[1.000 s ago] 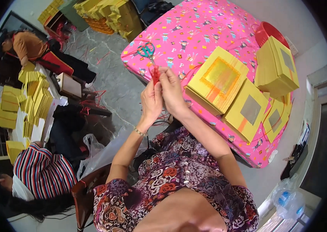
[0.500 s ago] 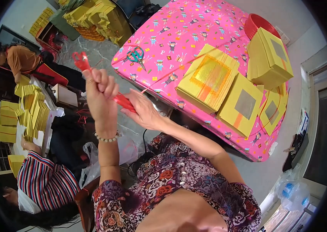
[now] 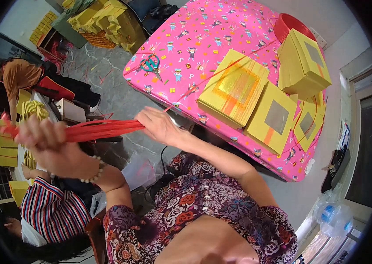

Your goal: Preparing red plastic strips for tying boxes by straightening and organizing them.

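Note:
A bundle of red plastic strands (image 3: 102, 130) is stretched between my two hands. My left hand (image 3: 47, 138), somewhat blurred, is closed round the bundle at its left part, with a short tail sticking out past the fist. My right hand (image 3: 157, 125) closes on the other end, beside the near left edge of the table. From the right hand a thin red strand (image 3: 185, 95) runs up across the table toward a flat stack of yellow paper pieces (image 3: 221, 86) with a gold square on top.
The table has a pink patterned cover (image 3: 221, 26). On it lie teal-handled scissors (image 3: 151, 65), a second yellow stack (image 3: 270, 116), a taller yellow stack (image 3: 299, 66) and a red basket (image 3: 289, 26). At left, two people (image 3: 54, 202) sit by more yellow stacks. A clear plastic bag (image 3: 137, 169) hangs low.
My left hand has swept left and slightly down, drawing the red bundle out long between the hands. My right hand has stayed nearly in place.

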Demonstrator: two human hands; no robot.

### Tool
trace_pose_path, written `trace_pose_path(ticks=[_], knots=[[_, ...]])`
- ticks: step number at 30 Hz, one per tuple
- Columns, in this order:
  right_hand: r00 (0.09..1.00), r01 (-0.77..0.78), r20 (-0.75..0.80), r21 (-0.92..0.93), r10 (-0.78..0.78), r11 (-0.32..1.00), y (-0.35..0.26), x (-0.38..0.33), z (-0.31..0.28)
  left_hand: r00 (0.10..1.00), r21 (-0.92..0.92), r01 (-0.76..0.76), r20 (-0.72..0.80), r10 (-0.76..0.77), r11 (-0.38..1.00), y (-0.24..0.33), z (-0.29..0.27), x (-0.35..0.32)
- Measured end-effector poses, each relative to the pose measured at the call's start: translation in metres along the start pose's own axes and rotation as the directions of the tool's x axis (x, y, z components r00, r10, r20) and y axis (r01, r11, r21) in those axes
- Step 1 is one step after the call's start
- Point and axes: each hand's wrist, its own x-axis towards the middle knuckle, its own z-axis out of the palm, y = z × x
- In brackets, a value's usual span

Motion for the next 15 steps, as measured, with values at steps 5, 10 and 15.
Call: trace_pose_path(ticks=[5,10,15], knots=[[0.789,-0.477,0.467,0.058,0.399,0.877,0.034,-0.067,0.018,0.944,0.298,-0.329,0.098,0.314,0.896,0.057,0.008,-0.003],[0.766,-0.525,0.509,0.144,0.392,0.839,0.022,-0.067,0.020,0.861,0.943,-0.162,-0.008,0.509,0.290,0.022,-0.023,-0.008],[0.692,-0.519,0.559,-0.053,0.456,0.853,0.016,-0.041,-0.005,0.884,0.820,0.033,-0.290,-0.366,-0.572,-0.033,-0.095,-0.024]])
